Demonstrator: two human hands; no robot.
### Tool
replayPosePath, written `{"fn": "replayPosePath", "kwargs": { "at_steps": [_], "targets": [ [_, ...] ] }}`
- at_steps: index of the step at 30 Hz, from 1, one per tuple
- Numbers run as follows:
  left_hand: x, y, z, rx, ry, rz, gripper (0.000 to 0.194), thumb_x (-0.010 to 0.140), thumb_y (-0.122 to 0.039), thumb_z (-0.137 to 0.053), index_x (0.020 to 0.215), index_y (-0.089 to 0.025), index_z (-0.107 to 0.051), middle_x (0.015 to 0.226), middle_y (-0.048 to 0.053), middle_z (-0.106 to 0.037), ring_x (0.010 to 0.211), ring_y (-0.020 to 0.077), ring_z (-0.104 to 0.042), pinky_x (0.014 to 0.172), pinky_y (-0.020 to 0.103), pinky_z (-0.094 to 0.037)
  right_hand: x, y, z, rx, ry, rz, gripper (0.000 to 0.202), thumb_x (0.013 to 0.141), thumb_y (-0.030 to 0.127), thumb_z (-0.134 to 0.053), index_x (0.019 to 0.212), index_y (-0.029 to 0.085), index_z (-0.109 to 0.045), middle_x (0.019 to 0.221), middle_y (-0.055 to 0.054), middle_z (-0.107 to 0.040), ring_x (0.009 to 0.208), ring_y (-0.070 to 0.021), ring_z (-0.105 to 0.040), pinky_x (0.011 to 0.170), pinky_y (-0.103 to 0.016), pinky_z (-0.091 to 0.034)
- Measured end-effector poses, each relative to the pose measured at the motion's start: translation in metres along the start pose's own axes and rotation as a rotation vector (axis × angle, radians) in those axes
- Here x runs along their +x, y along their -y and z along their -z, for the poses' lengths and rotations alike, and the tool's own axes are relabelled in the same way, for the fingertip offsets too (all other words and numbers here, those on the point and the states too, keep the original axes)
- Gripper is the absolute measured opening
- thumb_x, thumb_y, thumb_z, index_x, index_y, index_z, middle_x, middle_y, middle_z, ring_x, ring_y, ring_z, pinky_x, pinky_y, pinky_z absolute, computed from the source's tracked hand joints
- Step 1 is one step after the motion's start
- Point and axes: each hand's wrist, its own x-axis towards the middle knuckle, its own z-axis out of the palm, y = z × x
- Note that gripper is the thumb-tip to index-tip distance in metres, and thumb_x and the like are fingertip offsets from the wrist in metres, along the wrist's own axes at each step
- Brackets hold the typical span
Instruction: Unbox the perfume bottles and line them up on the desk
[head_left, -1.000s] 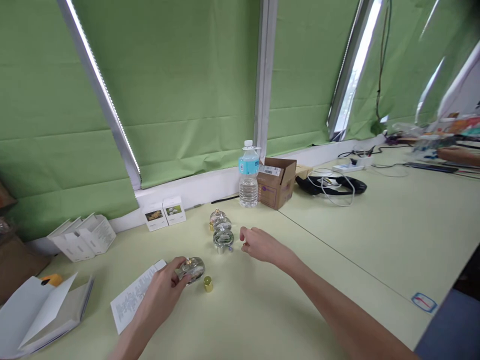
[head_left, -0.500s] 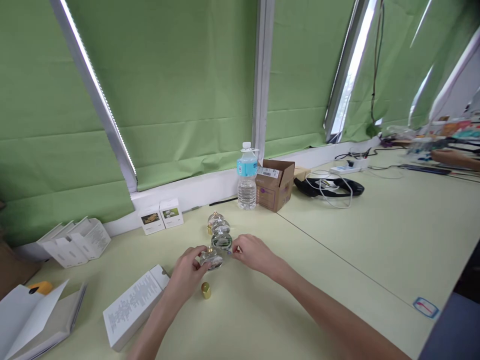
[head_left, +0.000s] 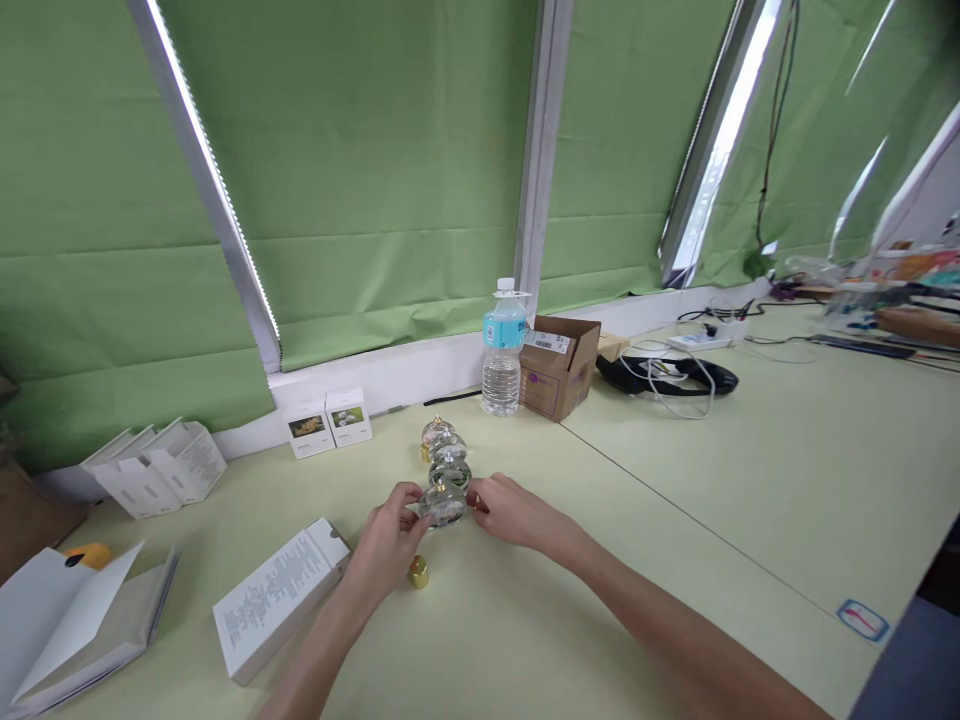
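My left hand [head_left: 390, 532] grips the nearest clear glass perfume bottle [head_left: 442, 506] by its left side, thumb in front and fingers behind. This bottle has a gold neck without a cap and stands in line with several similar perfume bottles [head_left: 448, 470] running away from me. My right hand [head_left: 504, 508] is at the right end of the nearest bottles, fingers curled together close to the glass; what is between its fingertips is hidden. A loose gold cap [head_left: 418, 572] sits on the table just in front of my left hand. Another gold cap [head_left: 425, 453] is beside the far bottles.
A long white box [head_left: 281, 600] lies left of my forearm, beyond it an open book [head_left: 112, 630]. Small white boxes [head_left: 330, 424], a water bottle [head_left: 502, 350], a cardboard box [head_left: 559, 370] and a black device with cable [head_left: 667, 375] line the back. Another person's hand [head_left: 919, 322] shows far right.
My left hand has moved the nearest perfume bottle right and away from me, up against the row. My right hand has stayed beside the row. The view has shifted slightly.
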Motion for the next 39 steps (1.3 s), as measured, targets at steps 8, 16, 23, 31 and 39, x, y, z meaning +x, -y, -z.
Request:
{"fn": "replayPosePath", "kwargs": {
  "at_steps": [8,16,23,31,39],
  "targets": [
    [-0.002,-0.007,-0.002,-0.005,0.027,0.044,0.037,0.087,-0.045,-0.051,0.117,-0.023,-0.051,0.088,0.005,-0.070,0.081,0.0181,-0.068,0.072,0.026,-0.051,0.001,-0.001,0.001,0.036,-0.008,0.007,0.012,0.081,0.011,-0.051,0.089,0.017,-0.058,0.081,-0.005,-0.063,0.076,-0.0167,-0.056,0.060,-0.023,-0.031],
    [-0.013,-0.021,0.035,0.153,0.140,0.090,0.042,0.079,-0.063,-0.053,0.093,-0.024,-0.061,0.087,0.001,-0.065,0.063,0.0142,-0.056,0.055,0.023,-0.040,0.002,-0.005,0.002,0.063,0.051,-0.017,0.012,0.077,0.009,-0.053,0.085,0.017,-0.059,0.081,-0.003,-0.062,0.078,-0.0163,-0.056,0.061,-0.021,-0.032],
    [-0.026,-0.022,0.034,0.300,0.358,0.073,0.035,0.067,-0.039,-0.069,0.098,-0.025,-0.062,0.082,-0.001,-0.064,0.066,0.0157,-0.058,0.051,0.021,-0.036,-0.014,0.001,0.016,0.051,0.118,-0.043,0.011,0.073,0.011,-0.057,0.081,0.018,-0.060,0.088,-0.005,-0.061,0.076,-0.0159,-0.056,0.056,-0.021,-0.032],
    [-0.027,-0.017,0.009,0.357,0.223,-0.044,0.010,0.075,-0.019,-0.051,0.079,-0.023,-0.059,0.078,0.000,-0.062,0.064,0.0148,-0.054,0.055,0.023,-0.033,-0.027,0.026,0.018,-0.014,0.136,0.034,0.019,0.077,0.006,-0.049,0.084,0.018,-0.061,0.085,-0.005,-0.062,0.074,-0.0166,-0.057,0.056,-0.023,-0.030],
    [-0.023,-0.012,0.008,0.438,0.144,-0.086,0.012,0.081,-0.019,-0.049,0.085,-0.026,-0.059,0.096,0.001,-0.060,0.071,0.0156,-0.059,0.059,0.024,-0.034,-0.023,0.042,-0.003,-0.228,0.042,0.193,0.018,0.090,0.014,-0.042,0.091,0.019,-0.060,0.085,-0.006,-0.067,0.072,-0.0202,-0.060,0.057,-0.028,-0.030]
  ]
}}
